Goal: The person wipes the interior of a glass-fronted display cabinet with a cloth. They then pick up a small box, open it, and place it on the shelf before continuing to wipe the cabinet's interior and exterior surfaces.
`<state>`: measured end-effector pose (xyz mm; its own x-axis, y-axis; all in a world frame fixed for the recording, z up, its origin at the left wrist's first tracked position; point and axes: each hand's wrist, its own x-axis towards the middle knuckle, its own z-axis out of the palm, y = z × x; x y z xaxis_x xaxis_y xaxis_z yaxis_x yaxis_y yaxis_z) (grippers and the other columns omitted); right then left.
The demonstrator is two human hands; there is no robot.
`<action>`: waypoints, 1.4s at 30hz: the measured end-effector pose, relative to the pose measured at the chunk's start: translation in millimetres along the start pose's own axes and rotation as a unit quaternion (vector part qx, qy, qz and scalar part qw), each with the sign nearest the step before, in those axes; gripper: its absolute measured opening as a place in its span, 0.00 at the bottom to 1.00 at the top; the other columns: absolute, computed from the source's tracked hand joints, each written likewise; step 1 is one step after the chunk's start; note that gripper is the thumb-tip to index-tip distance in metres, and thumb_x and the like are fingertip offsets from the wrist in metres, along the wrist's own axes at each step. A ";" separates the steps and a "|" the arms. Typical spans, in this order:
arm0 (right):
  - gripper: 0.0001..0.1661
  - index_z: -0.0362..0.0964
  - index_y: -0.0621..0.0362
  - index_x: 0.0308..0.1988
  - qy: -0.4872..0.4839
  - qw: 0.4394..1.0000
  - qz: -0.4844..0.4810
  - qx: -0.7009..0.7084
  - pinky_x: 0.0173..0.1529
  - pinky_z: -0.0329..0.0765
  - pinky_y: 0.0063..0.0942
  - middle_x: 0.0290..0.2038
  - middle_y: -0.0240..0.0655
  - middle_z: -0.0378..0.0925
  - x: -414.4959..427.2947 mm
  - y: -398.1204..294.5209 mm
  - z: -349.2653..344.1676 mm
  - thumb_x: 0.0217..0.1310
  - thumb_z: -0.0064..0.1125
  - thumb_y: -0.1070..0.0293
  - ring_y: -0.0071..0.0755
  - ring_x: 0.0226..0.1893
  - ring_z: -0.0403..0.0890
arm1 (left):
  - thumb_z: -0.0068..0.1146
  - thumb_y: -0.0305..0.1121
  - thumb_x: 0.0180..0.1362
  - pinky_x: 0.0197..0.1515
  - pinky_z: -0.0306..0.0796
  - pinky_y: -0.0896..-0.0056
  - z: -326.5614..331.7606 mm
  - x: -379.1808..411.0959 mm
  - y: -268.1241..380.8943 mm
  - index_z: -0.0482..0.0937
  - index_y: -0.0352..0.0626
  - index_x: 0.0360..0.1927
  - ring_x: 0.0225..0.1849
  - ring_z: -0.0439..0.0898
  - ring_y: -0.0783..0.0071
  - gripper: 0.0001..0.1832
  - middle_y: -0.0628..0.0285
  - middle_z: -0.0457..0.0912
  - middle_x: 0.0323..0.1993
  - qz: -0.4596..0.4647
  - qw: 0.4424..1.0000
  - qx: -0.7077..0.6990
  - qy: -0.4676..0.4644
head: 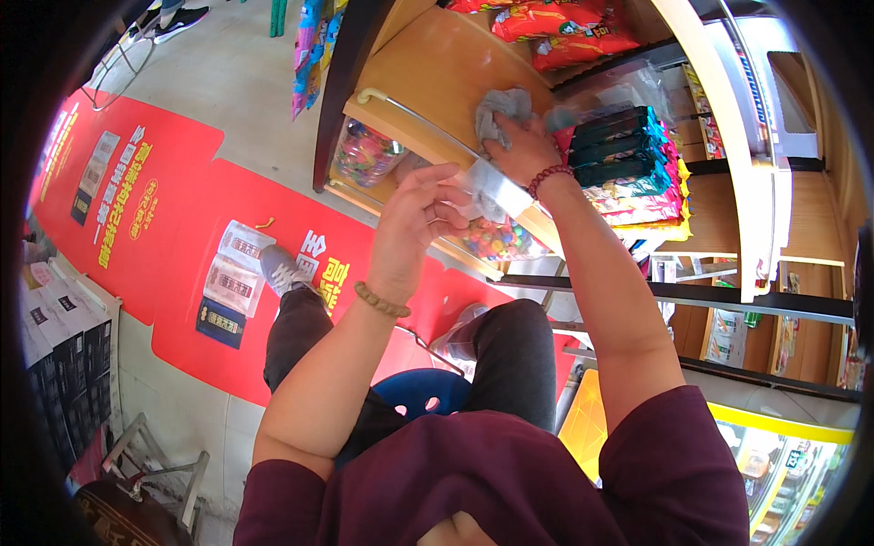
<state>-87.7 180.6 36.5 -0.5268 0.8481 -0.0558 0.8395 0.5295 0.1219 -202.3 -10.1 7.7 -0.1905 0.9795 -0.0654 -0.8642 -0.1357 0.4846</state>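
A grey cloth (504, 112) lies bunched under the fingers of my right hand (522, 150), which presses it on a wooden shelf (416, 68). Dark green snack packets (608, 150) are stacked just right of that wrist, above pink and yellow ones. My left hand (427, 208) hangs in front of the shelf's edge, fingers apart and curled, holding nothing that I can see. Near it runs a metal rail (430, 125) along the shelf front. Below, plastic jars of colourful sweets (369, 151) stand on a lower shelf.
Red snack bags (553, 31) lie at the back of the shelf. A blue stool (423, 392) is beneath me, over red printed floor mats (184, 225). Stacked boxes (68, 341) and a metal folding frame (160, 471) stand at left. Another person's shoe (181, 24) shows top left.
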 end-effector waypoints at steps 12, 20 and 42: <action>0.21 0.75 0.52 0.41 0.075 0.959 -0.154 0.227 0.50 0.69 0.32 0.44 0.42 0.74 90.7 -113.7 -2.3 0.44 0.63 0.59 0.44 0.47 0.73 | 0.39 0.37 0.58 0.39 0.71 0.70 0.1 -2.1 7.7 0.66 0.37 0.51 0.32 0.76 0.75 0.20 0.60 0.76 0.35 0.001 1.000 -0.011 0.003; 0.17 0.75 0.52 0.42 0.035 0.905 -0.320 0.279 0.53 0.67 0.30 0.43 0.43 0.70 82.5 -90.5 1.2 0.48 0.59 0.69 0.43 0.49 0.70 | 0.46 0.34 0.55 0.39 0.70 0.73 -13.2 11.5 -9.8 0.66 0.43 0.52 0.35 0.75 0.77 0.19 0.64 0.74 0.38 -0.018 0.979 0.117 0.164; 0.17 0.77 0.49 0.38 -0.004 0.921 -0.252 0.297 0.53 0.67 0.27 0.45 0.40 0.69 51.4 -50.3 4.8 0.42 0.63 0.72 0.40 0.49 0.70 | 0.52 0.35 0.55 0.35 0.72 0.73 -14.0 33.3 -35.0 0.65 0.42 0.50 0.34 0.75 0.76 0.20 0.62 0.73 0.41 -0.017 0.975 0.132 0.179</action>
<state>-156.4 197.6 22.8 -0.8702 0.4914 0.0357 0.4147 0.7696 -0.4854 -184.9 25.3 -23.6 -0.3549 0.8620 -0.3619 -0.7312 -0.0147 0.6821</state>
